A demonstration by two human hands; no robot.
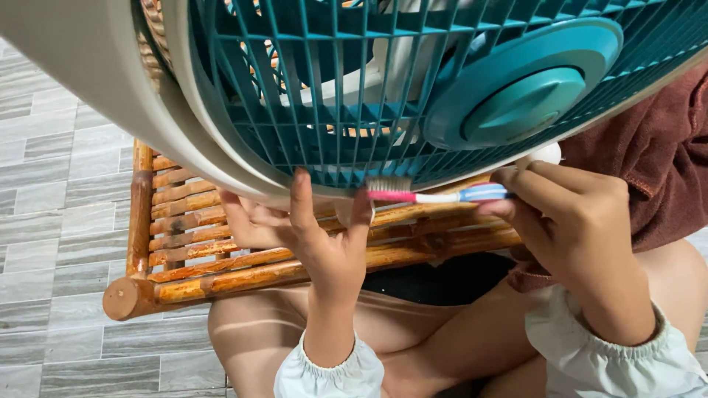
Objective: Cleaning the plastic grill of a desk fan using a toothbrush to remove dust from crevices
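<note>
A toothbrush with a pink neck, a white and blue handle and pale bristles [435, 194] is held almost level, and its bristle head is pressed up against the lower edge of a round teal plastic fan grille [332, 110]. The handle end is pinched between the thumb and the bent fingers of the right hand [568, 221], which is closed around it. The grille is made of thin crossing ribs, with a smooth lighter teal round cap [523, 92] at its centre, and it is framed by a wide cream plastic rim [110, 81]. White fan blades can be seen behind the ribs.

The left hand [310, 236] is raised under the rim with the fingers spread open; its fingertips [300, 180] are laid against the lower edge of the fan, just beside the bristles, and nothing is gripped by it.

Below the fan, a low rack of orange-brown bamboo slats [221, 243] is seen on a floor of grey wood-pattern tiles [51, 184]. A dark red cloth [656, 162] is seen at the right, behind the right hand.
</note>
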